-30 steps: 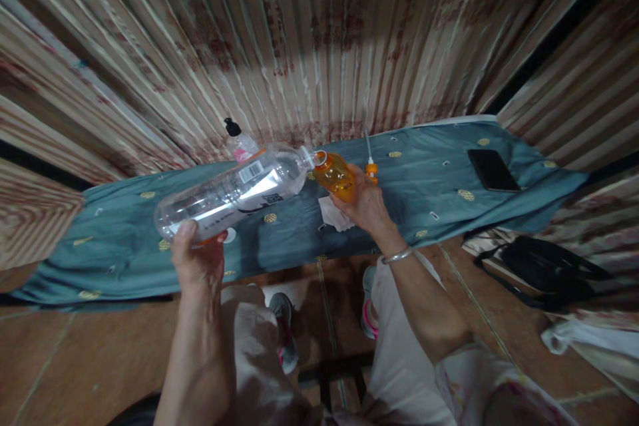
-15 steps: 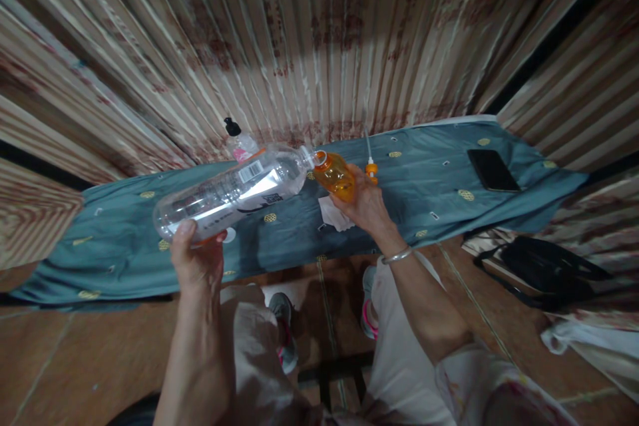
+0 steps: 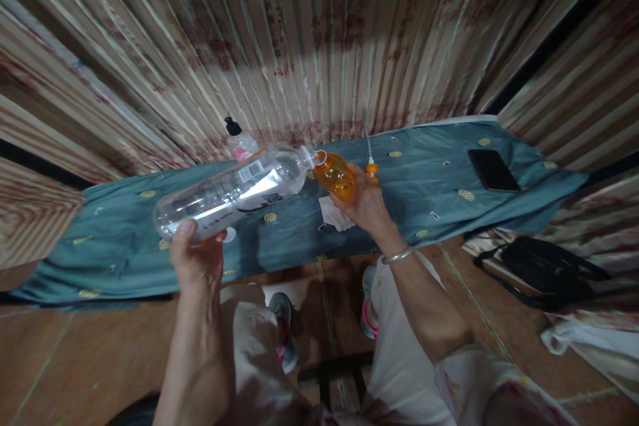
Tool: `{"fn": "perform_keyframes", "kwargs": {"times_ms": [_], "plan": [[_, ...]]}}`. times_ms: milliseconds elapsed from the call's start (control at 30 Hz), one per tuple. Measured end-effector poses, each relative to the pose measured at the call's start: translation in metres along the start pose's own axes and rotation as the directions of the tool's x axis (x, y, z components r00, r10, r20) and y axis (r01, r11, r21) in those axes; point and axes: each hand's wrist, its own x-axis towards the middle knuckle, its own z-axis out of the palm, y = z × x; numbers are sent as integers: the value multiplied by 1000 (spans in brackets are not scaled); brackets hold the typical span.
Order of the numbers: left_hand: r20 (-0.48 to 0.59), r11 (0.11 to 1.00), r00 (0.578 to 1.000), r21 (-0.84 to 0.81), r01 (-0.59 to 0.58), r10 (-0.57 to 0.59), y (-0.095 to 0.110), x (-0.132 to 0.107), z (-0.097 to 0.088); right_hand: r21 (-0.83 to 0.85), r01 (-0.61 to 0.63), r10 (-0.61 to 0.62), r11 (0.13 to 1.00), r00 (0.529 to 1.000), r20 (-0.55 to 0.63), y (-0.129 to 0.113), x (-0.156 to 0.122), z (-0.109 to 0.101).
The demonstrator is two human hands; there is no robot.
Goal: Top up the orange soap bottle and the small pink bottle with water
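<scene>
My left hand (image 3: 196, 259) grips the base end of a large clear plastic water bottle (image 3: 234, 190), tipped almost level, its neck pointing right. The bottle's mouth meets the mouth of a small orange bottle (image 3: 335, 175), which my right hand (image 3: 368, 208) holds tilted toward it above the table. Both hands are closed round their bottles. A metal bangle (image 3: 397, 255) sits on my right wrist.
A table under a teal patterned cloth (image 3: 424, 180) stands against a curtain. On it are a spray bottle with a black cap (image 3: 238, 141), an orange-tipped pump tube (image 3: 370, 161), a white tissue (image 3: 334, 215) and a black phone (image 3: 493, 170). A black bag (image 3: 544, 269) lies on the tiled floor at right.
</scene>
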Motion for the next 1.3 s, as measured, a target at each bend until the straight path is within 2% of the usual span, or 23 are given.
{"fn": "perform_keyframes", "kwargs": {"times_ms": [1300], "plan": [[-25,1000,1000,7,4,-4,-1,0,0,6,-11,11,1000,1000,-9,-1,0,0]]}}
